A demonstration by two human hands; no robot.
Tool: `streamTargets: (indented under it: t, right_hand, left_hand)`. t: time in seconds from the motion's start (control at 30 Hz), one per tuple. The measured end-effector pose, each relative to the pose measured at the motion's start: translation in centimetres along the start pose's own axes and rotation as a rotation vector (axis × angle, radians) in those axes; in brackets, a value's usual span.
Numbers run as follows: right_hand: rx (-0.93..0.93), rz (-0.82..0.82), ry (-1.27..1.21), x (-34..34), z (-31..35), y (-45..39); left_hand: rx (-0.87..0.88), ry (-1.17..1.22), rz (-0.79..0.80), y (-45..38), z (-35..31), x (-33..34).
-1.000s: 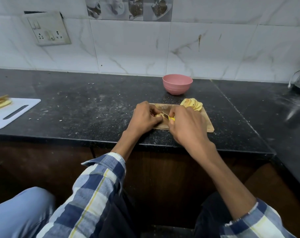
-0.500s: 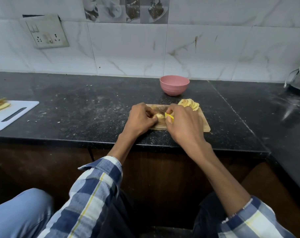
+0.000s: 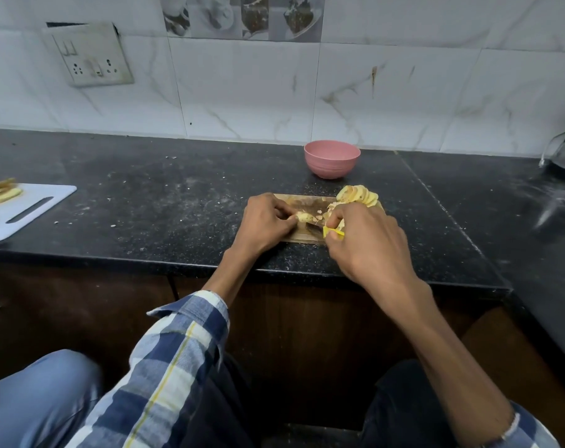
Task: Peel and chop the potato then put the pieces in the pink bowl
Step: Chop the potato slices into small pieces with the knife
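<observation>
A white cutting board bearing slices lies far left.

The scene is seen from a single head-worn, wide-angle view, aimed forward and down across a dark countertop toward a tiled wall. The forearms are seen close below; straight edges appear bent, probably by the lens.

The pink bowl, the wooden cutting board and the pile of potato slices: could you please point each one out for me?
pink bowl (image 3: 332, 163), head view, on its outer front wall.
wooden cutting board (image 3: 302, 201), head view, on its bare far strip.
pile of potato slices (image 3: 358, 196), head view, on the middle slices.
</observation>
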State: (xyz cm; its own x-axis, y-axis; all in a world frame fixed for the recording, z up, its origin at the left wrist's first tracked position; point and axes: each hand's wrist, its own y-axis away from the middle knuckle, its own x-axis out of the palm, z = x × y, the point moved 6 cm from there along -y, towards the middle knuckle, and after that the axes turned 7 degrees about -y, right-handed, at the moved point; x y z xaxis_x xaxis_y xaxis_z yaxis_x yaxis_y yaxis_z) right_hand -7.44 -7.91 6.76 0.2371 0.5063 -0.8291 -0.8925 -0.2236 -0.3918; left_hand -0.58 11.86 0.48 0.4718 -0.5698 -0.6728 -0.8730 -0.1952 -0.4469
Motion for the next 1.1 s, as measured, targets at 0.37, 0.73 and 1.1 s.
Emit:
streamTargets:
  t: [0.37,0.73,1.1]
  right_hand:
    - [-0.034,-0.023,-0.018,4.1,1.4,-3.5]
    - [-0.043,0.021,0.012,-0.4,0.5,0.2]
    - [0.44,-0.391,-0.861,3.3,-13.2,-10.2]
  left_hand:
    - [-0.031,0.039,-0.049,-0.2,0.8,-0.1]
    - [0.054,-0.005,-0.051,-0.2,0.2,0.0]
    - [-0.077,0.208,0.232,-2.9,-3.4,2.3]
